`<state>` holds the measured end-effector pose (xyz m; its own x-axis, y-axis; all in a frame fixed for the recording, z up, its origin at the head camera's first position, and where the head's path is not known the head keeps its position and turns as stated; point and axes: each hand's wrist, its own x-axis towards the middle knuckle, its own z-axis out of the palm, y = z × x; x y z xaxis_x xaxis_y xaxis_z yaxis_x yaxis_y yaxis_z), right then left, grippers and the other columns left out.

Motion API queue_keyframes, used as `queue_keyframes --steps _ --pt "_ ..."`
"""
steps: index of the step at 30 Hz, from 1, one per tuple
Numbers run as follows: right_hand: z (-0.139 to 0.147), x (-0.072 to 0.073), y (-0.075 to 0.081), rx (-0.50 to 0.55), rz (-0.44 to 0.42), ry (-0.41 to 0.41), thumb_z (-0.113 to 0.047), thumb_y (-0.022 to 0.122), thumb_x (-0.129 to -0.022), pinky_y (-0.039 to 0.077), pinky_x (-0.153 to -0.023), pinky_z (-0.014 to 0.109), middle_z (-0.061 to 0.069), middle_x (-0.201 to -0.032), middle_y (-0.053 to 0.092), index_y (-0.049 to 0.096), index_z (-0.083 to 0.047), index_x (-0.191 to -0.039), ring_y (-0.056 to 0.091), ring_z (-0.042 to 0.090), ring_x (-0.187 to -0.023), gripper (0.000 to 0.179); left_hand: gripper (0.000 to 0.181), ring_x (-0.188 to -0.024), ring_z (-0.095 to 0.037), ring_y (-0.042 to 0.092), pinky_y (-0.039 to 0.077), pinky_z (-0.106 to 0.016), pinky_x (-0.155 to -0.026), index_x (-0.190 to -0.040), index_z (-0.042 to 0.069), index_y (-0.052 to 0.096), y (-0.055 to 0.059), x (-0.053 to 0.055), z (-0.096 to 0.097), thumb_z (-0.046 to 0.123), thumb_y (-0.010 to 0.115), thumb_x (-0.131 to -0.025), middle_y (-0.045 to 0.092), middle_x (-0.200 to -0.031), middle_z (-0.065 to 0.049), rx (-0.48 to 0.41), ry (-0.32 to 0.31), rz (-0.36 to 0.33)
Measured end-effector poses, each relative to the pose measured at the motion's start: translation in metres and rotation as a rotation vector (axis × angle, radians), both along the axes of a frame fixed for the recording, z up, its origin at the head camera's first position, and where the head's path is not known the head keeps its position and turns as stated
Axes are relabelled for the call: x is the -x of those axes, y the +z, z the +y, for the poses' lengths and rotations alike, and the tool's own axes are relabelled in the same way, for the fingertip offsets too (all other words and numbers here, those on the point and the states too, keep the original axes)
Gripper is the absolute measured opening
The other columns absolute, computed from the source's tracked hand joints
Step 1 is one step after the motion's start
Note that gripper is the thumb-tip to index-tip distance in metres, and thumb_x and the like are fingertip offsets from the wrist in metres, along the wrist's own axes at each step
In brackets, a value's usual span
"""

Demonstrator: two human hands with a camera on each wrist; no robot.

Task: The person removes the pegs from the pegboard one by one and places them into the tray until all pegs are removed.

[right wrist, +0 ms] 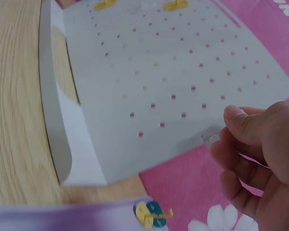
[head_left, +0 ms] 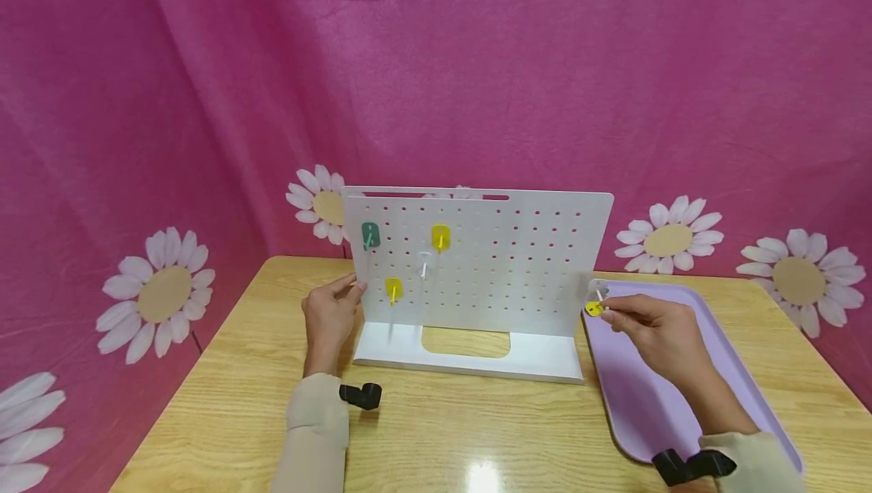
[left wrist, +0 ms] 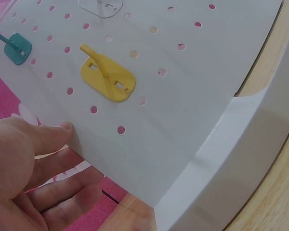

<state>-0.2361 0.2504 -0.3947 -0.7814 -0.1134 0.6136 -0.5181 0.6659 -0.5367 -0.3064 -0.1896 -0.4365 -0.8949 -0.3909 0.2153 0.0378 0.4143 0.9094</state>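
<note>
A white pegboard (head_left: 470,266) stands upright on its base. My left hand (head_left: 330,319) grips its left edge, thumb (left wrist: 55,134) on the front face and the other fingers behind. Between the thumb and fingers of my right hand (head_left: 657,334) is a clear plastic hook (right wrist: 211,136), pinched beside the board's right edge and partly hidden by the fingers. On the board hang a green hook (head_left: 370,234), a clear hook (head_left: 424,263), an upper yellow hook (head_left: 441,237) and a lower yellow hook (left wrist: 108,79).
A purple tray (head_left: 647,410) lies right of the board, under my right forearm. At its far left corner sit a loose yellow hook (right wrist: 144,214) and a green hook (right wrist: 157,211). Behind the wooden table (head_left: 422,432) hangs a pink flowered cloth (head_left: 477,69).
</note>
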Motion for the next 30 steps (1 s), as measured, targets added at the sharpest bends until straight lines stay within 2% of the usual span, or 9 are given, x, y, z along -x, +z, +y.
queue_keyframes --steps 7,14,24,30 --pt "0.017 0.006 -0.010 -0.004 -0.060 -0.035 0.009 0.079 -0.079 0.048 -0.054 0.015 0.006 -0.075 0.072 0.078 0.003 -0.094 0.062 0.001 -0.063 0.016 0.030 -0.093 -0.024 0.069 0.053 -0.025 -0.065 -0.121 0.008 0.073 -0.001 0.001 0.000 0.018 0.075 -0.093 0.072 -0.112 -0.014 -0.007 -0.005 0.000" --pt "0.028 0.015 -0.019 -0.031 -0.156 -0.115 0.001 0.077 -0.085 0.048 -0.054 0.018 0.008 -0.076 0.073 0.078 0.002 -0.098 0.062 0.002 -0.064 0.012 0.030 -0.094 -0.024 0.069 0.053 -0.027 -0.067 -0.120 0.008 0.074 0.000 0.001 -0.001 0.018 0.075 -0.093 0.072 -0.111 -0.014 0.003 -0.005 0.005" --pt "0.040 0.032 -0.028 -0.067 -0.276 -0.185 -0.010 0.074 -0.091 0.044 -0.052 0.026 0.011 -0.078 0.073 0.076 0.005 -0.105 0.067 0.022 -0.067 0.020 0.032 -0.098 -0.024 0.068 0.056 -0.032 -0.074 -0.123 0.009 0.072 -0.001 0.000 -0.002 0.020 0.074 -0.093 0.071 -0.116 -0.013 -0.001 -0.001 -0.026" --pt "0.043 0.041 -0.032 -0.075 -0.361 -0.206 -0.012 0.071 -0.094 0.046 -0.055 0.028 0.014 -0.084 0.074 0.074 0.006 -0.108 0.068 0.026 -0.072 0.023 0.030 -0.090 -0.024 0.070 0.054 -0.031 -0.069 -0.119 0.007 0.074 0.000 0.000 -0.001 0.019 0.076 -0.092 0.073 -0.107 -0.013 0.016 0.002 0.008"
